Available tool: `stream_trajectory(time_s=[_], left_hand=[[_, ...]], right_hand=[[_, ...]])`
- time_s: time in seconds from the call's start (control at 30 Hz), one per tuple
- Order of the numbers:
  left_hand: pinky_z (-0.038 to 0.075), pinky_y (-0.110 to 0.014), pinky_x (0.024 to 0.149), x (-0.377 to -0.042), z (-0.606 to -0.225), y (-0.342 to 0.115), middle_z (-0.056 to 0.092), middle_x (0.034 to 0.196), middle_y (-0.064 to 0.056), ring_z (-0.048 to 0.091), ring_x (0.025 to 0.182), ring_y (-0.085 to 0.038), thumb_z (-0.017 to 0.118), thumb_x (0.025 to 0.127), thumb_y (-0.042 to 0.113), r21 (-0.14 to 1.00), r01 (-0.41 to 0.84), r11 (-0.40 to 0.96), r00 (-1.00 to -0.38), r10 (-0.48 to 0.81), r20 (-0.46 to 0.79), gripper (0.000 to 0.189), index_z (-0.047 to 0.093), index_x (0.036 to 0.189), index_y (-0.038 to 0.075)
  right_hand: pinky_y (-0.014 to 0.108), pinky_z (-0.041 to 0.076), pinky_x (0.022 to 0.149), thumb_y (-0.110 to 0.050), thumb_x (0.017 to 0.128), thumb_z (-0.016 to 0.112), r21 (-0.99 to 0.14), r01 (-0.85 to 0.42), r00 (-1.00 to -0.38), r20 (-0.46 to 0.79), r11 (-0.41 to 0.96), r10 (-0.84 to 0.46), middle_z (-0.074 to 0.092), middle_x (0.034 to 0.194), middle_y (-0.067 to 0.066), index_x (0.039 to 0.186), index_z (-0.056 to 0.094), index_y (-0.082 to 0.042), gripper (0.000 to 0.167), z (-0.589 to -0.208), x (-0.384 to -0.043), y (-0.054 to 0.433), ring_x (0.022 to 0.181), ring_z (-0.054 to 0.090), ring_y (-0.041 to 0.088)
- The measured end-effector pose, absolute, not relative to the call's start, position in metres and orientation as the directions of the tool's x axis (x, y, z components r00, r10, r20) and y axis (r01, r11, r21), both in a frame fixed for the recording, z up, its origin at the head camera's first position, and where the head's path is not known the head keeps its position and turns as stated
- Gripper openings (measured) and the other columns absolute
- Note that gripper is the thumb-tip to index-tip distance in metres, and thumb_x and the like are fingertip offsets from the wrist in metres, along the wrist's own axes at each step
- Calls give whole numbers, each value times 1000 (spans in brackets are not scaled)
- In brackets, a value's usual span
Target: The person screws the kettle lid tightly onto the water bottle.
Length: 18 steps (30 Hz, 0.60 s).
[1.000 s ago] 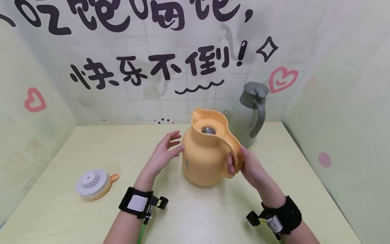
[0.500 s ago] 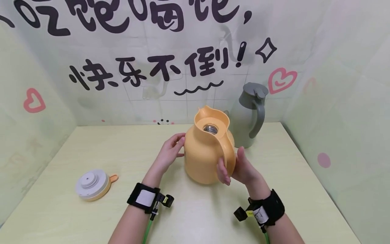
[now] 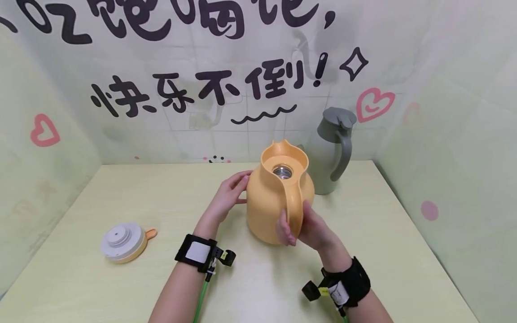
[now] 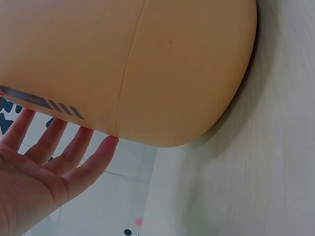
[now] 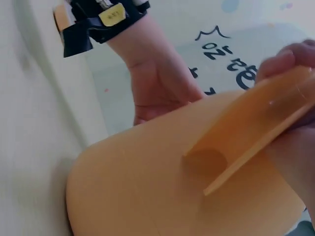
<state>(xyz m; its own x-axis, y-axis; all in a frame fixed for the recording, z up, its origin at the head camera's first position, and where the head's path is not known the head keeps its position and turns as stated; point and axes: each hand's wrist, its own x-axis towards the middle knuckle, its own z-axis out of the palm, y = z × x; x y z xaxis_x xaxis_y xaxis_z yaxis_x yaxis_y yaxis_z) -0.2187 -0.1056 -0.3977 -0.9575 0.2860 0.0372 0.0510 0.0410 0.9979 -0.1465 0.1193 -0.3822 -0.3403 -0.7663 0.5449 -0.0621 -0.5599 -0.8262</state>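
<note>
A yellow-orange vacuum jug point(image 3: 264, 202) stands upright with its top opening uncovered. Its spout faces the back wall and its handle point(image 3: 294, 208) points toward me. My left hand point(image 3: 226, 197) touches the jug's left side; in the left wrist view its spread fingertips point(image 4: 106, 147) meet the jug's wall near a dark printed mark. With the right hand point(image 3: 315, 226) I hold the handle loosely, fingers through the loop and thumb on the outer side. The right wrist view shows fingers point(image 5: 278, 64) beyond the handle. On the left lies the jug's grey-and-orange lid point(image 3: 123, 242), threaded side up.
A grey-green jug point(image 3: 329, 152) with a dark grey lid and handle stands behind the orange one, to the right. The pale wooden table point(image 3: 250, 287) ends at a printed backdrop point(image 3: 194, 54) with side panels. Cameras are strapped on both wrists.
The orange jug has turned so its spout went from left to back and its handle swung toward me. My left hand came onto its side; my right hand moved left with the handle.
</note>
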Motion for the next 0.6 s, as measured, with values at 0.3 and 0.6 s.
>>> stream_trajectory(time_s=[0.3, 0.6], left_hand=[[51, -44, 84, -217, -394, -110, 44, 138, -18, 49, 121, -34, 59, 96, 14, 994, 80, 74, -913, 406, 43, 51, 40, 143, 9], [48, -45, 87, -216, -392, -112, 36, 140, -18, 43, 123, -35, 66, 88, 14, 986, 128, 110, -869, 491, 58, 67, 31, 145, 12]], right_hand=[[39, 36, 55, -60, 98, 12, -858, -33, -148, 511, -512, -847, 38, 68, 9, 88, 41, -1, 66, -373, -161, 123, 57, 39, 24], [40, 33, 53, -60, 98, 13, -851, -50, -92, 526, -523, -846, 35, 66, 9, 85, 39, -1, 66, -370, -162, 121, 55, 35, 25]])
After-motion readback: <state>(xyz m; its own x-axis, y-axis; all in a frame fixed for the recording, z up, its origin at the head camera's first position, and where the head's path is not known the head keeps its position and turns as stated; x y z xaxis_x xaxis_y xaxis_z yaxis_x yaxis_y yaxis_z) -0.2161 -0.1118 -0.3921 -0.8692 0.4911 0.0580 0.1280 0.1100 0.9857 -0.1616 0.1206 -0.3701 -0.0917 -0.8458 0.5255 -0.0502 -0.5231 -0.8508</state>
